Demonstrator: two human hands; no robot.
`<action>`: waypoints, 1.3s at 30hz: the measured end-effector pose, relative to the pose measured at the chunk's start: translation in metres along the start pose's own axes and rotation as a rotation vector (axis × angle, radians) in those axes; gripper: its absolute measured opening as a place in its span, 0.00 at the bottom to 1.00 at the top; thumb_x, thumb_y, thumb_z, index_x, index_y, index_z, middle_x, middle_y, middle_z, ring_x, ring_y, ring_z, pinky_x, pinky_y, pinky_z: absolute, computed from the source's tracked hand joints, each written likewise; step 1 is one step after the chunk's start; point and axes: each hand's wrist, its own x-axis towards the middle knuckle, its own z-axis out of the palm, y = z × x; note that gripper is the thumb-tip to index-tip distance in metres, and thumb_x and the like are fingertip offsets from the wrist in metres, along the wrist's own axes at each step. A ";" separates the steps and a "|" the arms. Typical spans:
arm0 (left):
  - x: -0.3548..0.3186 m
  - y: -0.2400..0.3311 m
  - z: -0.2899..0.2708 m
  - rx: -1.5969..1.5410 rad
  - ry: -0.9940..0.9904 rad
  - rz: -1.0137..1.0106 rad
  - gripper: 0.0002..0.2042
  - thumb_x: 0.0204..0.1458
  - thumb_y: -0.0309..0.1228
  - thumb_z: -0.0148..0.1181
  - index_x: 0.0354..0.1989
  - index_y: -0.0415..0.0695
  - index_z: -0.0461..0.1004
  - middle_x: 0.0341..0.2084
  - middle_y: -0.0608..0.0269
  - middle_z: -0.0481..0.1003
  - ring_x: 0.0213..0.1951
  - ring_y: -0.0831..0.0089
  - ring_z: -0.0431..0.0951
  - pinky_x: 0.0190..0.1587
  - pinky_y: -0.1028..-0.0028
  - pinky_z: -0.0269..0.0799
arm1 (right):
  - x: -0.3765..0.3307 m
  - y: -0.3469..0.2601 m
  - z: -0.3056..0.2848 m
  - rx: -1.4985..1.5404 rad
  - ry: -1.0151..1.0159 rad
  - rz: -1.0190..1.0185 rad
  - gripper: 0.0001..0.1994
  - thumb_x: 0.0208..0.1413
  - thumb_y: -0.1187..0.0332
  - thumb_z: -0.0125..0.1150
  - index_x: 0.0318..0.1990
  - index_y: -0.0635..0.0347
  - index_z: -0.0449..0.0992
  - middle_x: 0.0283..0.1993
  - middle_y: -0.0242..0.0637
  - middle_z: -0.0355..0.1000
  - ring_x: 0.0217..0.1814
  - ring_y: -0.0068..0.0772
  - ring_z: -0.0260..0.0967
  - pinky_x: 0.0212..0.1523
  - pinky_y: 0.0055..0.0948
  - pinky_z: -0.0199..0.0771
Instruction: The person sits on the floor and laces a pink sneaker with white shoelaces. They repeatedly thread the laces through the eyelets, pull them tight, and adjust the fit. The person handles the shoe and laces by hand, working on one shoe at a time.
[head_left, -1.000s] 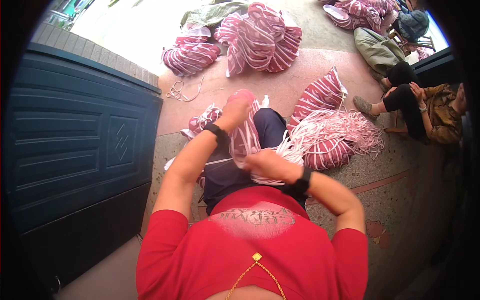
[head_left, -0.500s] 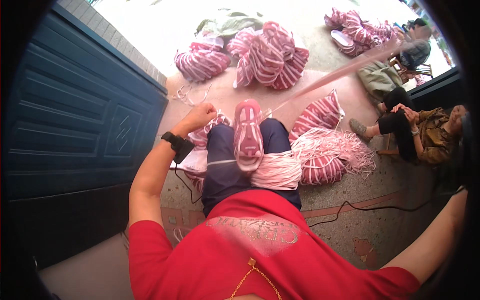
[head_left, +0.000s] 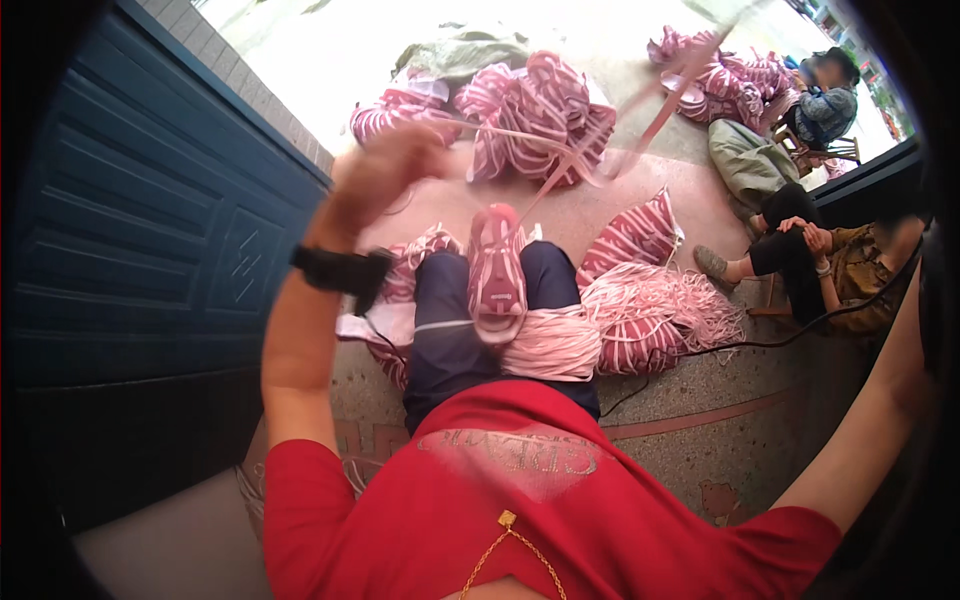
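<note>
Shoe upper (head_left: 497,285) between knees (head_left: 437,275), lace (head_left: 681,90) aloft

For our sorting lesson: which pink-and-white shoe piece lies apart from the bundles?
The single shoe piece between the navy trouser legs; the others are gathered in bundles.

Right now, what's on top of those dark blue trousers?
On the trousers, a pink shoe upper shows between the legs, a pale band crosses the left thigh, and pale pink laces lie over the right. Cloth beneath is covered; the red shirt hides the waist.
</note>
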 end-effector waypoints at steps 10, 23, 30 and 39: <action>-0.318 -0.021 -0.389 -0.426 1.256 -0.030 0.05 0.58 0.29 0.44 0.28 0.50 0.62 0.14 0.70 0.51 0.15 0.75 0.51 0.20 0.72 0.50 | -0.034 0.207 -0.106 0.345 -0.040 0.629 0.05 0.56 0.71 0.56 0.39 0.61 0.72 0.29 0.31 0.70 0.28 0.22 0.69 0.33 0.20 0.74; -0.060 -0.190 -0.048 -0.306 0.209 -0.848 0.09 0.55 0.35 0.55 0.37 0.43 0.74 0.14 0.77 0.62 0.14 0.86 0.58 0.17 0.83 0.54 | -0.463 0.088 0.405 0.121 -1.274 -0.034 0.10 0.52 0.67 0.53 0.30 0.66 0.75 0.34 0.48 0.72 0.41 0.47 0.69 0.45 0.36 0.69; -0.050 -0.230 0.000 0.503 0.093 -0.604 0.10 0.55 0.32 0.53 0.35 0.38 0.77 0.24 0.70 0.73 0.27 0.82 0.69 0.31 0.83 0.64 | -0.460 0.090 0.440 -0.186 -1.040 -0.239 0.10 0.52 0.69 0.49 0.27 0.66 0.74 0.40 0.44 0.72 0.47 0.45 0.67 0.48 0.41 0.66; -0.064 -0.242 0.001 0.635 0.171 -0.543 0.11 0.53 0.31 0.53 0.35 0.35 0.77 0.20 0.67 0.74 0.23 0.78 0.71 0.27 0.78 0.67 | -0.463 0.077 0.458 -0.373 -1.069 -0.472 0.06 0.44 0.70 0.54 0.28 0.59 0.75 0.38 0.35 0.71 0.47 0.37 0.65 0.47 0.37 0.63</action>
